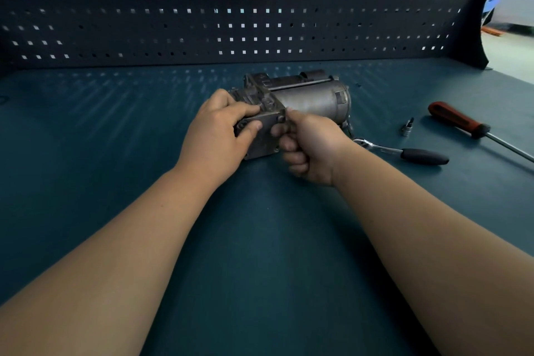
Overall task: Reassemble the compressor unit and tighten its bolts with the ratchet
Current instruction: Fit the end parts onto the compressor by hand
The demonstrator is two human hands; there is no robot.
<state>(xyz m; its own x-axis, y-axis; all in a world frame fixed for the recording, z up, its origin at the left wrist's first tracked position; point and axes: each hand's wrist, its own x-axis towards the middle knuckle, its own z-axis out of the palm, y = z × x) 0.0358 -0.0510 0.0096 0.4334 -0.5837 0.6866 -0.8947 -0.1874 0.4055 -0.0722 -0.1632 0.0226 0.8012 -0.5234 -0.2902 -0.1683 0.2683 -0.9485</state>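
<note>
Both forearms reach forward; left hand grips the compressor unit; right hand, fingers curled, pinches its near corner.

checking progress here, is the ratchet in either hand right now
No, the ratchet lies on the bench beside the compressor unit, which the left hand and right hand hold.

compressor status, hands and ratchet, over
Left hand grips compressor end, right hand pinches its near corner. Ratchet lies unused to the right. Nothing blocking.
</note>
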